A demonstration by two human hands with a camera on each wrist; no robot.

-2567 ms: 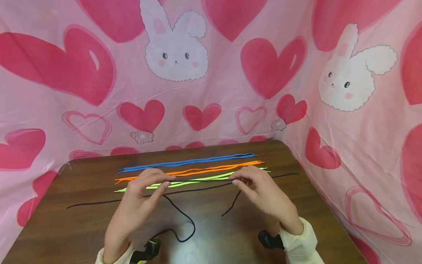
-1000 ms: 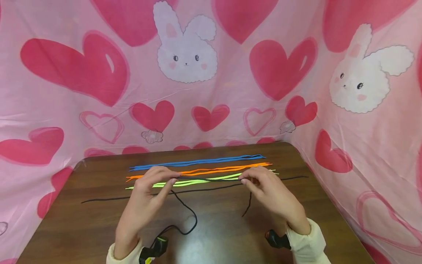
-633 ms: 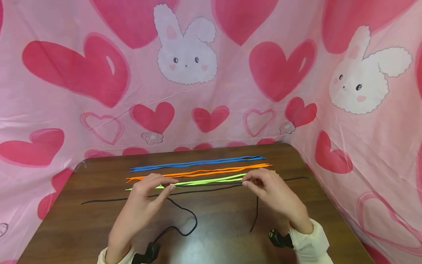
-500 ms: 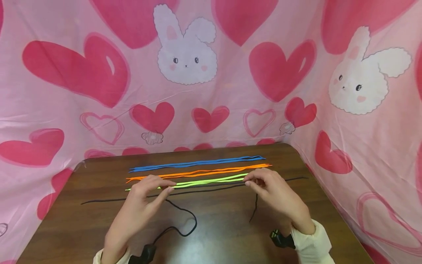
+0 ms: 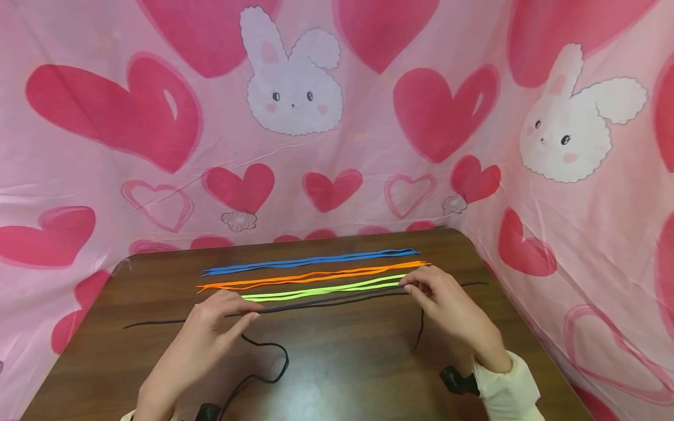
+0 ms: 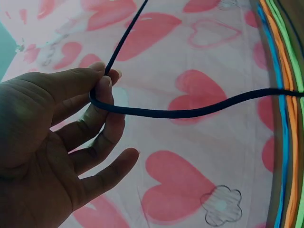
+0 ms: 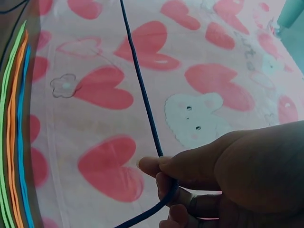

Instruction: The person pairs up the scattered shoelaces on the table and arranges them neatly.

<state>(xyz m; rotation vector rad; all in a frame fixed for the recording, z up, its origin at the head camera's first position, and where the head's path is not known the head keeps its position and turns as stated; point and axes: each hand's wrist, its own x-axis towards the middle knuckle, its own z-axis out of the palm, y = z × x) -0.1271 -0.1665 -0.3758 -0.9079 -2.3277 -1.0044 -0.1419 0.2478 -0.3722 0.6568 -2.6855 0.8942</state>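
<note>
A black shoelace [image 6: 161, 114] is stretched between my two hands, low over the table in the head view. My left hand [image 5: 202, 330] pinches it between thumb and fingertips at the left, the other fingers loosely spread in the left wrist view. At the right, my right hand [image 5: 455, 313] pinches the same lace with thumb and index finger. One long tail curls down to the table below the left hand; a short tail hangs under the right. A second black shoelace [image 5: 152, 323] lies on the table, partly hidden behind both hands and almost lined up with the held stretch.
Farther back, pairs of green [image 5: 326, 290], orange [image 5: 316, 275] and blue shoelaces [image 5: 316, 259] lie in near-parallel rows on the brown wooden table [image 5: 347, 374]. A pink cloth [image 5: 358, 146] with hearts and rabbits hangs behind and at the sides.
Both hands have come lower and spread apart, the left one going left and nearer. The stretched black lace has dropped from over the green laces to beside the black lace on the table.
</note>
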